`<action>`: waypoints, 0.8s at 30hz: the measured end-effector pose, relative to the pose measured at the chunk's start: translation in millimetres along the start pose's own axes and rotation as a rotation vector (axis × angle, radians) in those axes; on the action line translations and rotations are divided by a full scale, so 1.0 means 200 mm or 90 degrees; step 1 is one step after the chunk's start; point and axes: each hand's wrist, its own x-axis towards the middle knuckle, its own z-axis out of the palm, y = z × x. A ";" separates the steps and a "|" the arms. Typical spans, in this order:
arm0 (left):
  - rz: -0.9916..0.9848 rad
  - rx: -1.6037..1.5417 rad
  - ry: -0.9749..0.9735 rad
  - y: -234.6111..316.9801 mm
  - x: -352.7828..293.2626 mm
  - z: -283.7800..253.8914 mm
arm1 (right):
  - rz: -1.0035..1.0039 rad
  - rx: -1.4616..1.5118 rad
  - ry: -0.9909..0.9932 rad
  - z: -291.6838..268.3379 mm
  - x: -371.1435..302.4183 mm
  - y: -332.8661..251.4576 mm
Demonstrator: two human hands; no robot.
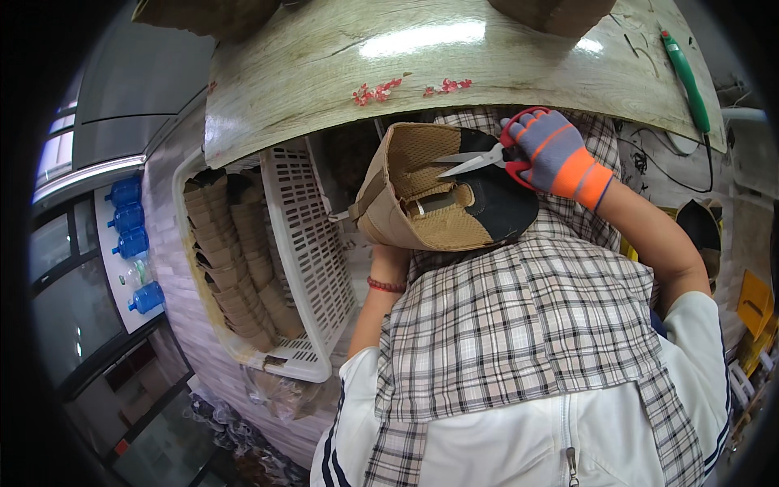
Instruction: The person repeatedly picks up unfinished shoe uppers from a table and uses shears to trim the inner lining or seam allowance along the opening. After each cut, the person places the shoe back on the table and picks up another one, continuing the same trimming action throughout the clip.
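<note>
A tan-and-black shoe upper [454, 199] is tilted over my lap, its mesh-lined inside facing up. My left hand [391, 258] holds it from below at the near left; the upper hides the fingers. A red beaded bracelet [386, 285] circles that wrist. My right hand [553, 148], in a grey and orange glove, is closed around the red handles of a pair of scissors [479, 161]. The scissor blades are spread apart and point left, over the opening of the upper.
The wood-patterned table [324, 105] ahead bears red thread scraps [376, 92] and a green-handled corded tool [686, 81]. At left, a white plastic basket [312, 243] holds stacked uppers [235, 260]. Blue water jugs [130, 219] stand farther left. A yellow bin [629, 248] is partly visible at right.
</note>
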 end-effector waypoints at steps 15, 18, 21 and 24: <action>-0.090 -0.311 -0.016 0.11 0.05 0.09 | -0.062 -0.069 -0.020 -0.02 0.17 -0.14; -0.077 -0.318 -0.009 0.09 0.06 0.09 | -0.079 -0.082 0.009 0.00 0.14 -0.11; -0.080 -0.348 -0.008 0.04 0.08 0.06 | -0.021 -0.088 -0.025 -0.02 0.11 -0.07; -0.070 -0.361 -0.030 0.02 0.08 0.06 | -0.046 0.012 0.014 -0.04 0.09 -0.05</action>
